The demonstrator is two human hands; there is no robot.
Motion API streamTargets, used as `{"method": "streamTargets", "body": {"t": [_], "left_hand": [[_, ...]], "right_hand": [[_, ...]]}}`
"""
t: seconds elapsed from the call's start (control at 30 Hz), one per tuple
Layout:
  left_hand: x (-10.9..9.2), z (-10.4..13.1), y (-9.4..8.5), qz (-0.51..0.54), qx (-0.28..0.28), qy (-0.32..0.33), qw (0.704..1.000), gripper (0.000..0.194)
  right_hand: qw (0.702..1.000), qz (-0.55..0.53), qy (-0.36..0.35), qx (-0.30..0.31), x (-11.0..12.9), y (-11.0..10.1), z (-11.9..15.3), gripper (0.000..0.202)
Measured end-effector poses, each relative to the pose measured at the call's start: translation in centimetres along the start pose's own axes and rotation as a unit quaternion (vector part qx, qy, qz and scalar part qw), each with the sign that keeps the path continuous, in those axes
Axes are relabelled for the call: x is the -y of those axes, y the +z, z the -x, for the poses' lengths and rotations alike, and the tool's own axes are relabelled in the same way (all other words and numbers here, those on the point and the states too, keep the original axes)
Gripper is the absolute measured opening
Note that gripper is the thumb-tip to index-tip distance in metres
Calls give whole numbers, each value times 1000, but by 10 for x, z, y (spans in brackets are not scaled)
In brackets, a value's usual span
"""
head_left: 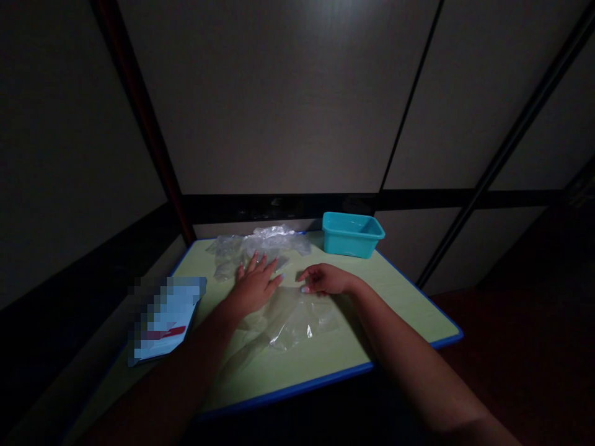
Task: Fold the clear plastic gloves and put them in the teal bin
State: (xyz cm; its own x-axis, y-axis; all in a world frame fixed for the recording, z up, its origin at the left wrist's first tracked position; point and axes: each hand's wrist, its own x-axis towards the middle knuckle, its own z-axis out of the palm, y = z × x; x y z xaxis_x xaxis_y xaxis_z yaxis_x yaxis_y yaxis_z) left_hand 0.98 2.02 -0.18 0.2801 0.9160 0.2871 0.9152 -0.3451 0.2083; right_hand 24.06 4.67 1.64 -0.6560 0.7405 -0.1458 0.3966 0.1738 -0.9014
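A crumpled clear plastic bag (292, 322) lies on the table in front of me, its far edge between my hands. My left hand (253, 288) is open, palm down with fingers spread, at the bag's far left side. My right hand (325, 279) is at the bag's far right edge; its fingers are loosely bent and the thumb stands apart from the index finger. The thumb tip is close to the plastic, though contact is hard to make out. Beyond my left fingertips is a second heap of crumpled clear plastic (274, 238).
A turquoise plastic basin (351, 241) stands at the table's far right corner. On the left edge lies a pale blue packet (171, 322), partly blurred out. The pale green table (334, 353) has a blue rim, with a panelled wall (279, 111) behind it.
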Motion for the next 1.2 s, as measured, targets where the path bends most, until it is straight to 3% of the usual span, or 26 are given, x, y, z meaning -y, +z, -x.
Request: {"method": "streamTargets", "body": {"t": [0.17, 0.23, 0.4, 0.6, 0.8, 0.97, 1.2], "left_hand": [[-15, 7, -15, 108, -9, 191, 975, 38], [-19, 10, -18, 128, 11, 224, 966, 35], [-18, 11, -14, 134, 10, 187, 973, 28], [-15, 10, -15, 113, -11, 180, 977, 8], [-21, 16, -22, 108, 23, 210, 972, 28], [-29, 21, -28, 58, 63, 225, 971, 41], [-28, 18, -27, 53, 63, 218, 972, 38]], "right_hand": [[999, 4, -5, -50, -3, -2, -3, 31], [997, 14, -12, -76, -2, -3, -2, 24], [991, 53, -25, -120, 3, -3, 0, 19], [992, 35, -24, -116, 7, -4, 2, 27], [993, 45, -30, -102, 1, -9, 4, 48], [989, 102, -39, -96, -3, -11, 3, 54], [936, 281, -45, -205, 4, -9, 5, 45]]}}
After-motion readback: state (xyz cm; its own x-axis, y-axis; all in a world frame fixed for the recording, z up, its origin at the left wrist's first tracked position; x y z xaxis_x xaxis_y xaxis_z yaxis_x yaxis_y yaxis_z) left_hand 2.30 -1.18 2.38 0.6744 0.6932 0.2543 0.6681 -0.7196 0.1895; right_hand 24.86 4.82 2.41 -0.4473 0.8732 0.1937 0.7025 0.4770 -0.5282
